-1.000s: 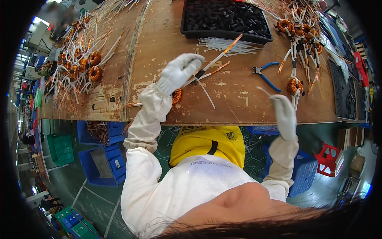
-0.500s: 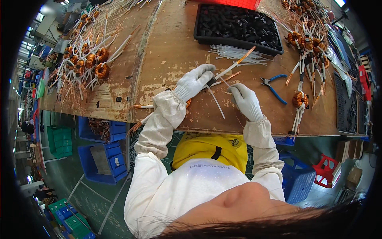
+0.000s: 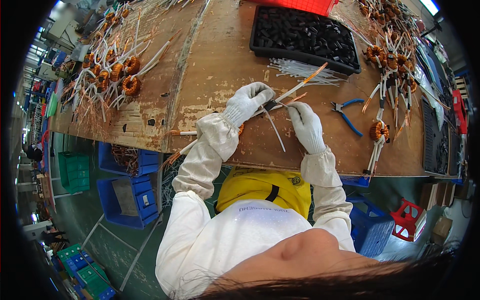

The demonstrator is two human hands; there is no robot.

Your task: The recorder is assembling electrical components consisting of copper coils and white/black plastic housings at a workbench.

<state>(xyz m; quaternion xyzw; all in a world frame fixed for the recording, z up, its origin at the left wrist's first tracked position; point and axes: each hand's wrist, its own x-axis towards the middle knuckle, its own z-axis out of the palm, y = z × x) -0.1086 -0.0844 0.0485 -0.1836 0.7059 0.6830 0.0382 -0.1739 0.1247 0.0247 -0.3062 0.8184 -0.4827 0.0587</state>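
Observation:
My left hand (image 3: 248, 104), in a white knit glove, is closed on the white-sleeved wires (image 3: 291, 91) of a coil, whose copper ends fan out to the right. Beneath that wrist shows a sliver of the copper-wound ring coil (image 3: 241, 130); the rest is hidden. A short black sleeve (image 3: 270, 105) sits around the wires by my left fingertips. One white cable tie (image 3: 274, 131) passes at the sleeve, its long end slanting toward the table edge. My right hand (image 3: 307, 129), also gloved, pinches a thin strip beside the sleeve, apparently part of a tie.
Blue-handled cutters (image 3: 347, 118) lie to the right. Loose cable ties (image 3: 306, 71) lie before a black tray (image 3: 305, 56) of small black pieces. Wound coils are heaped at left (image 3: 117, 72) and right (image 3: 387, 60). Blue bins (image 3: 127, 200) stand below the table's left side.
My right fingertips have come closer to my left hand, by the black sleeve, which now shows more. The whole view has shifted slightly.

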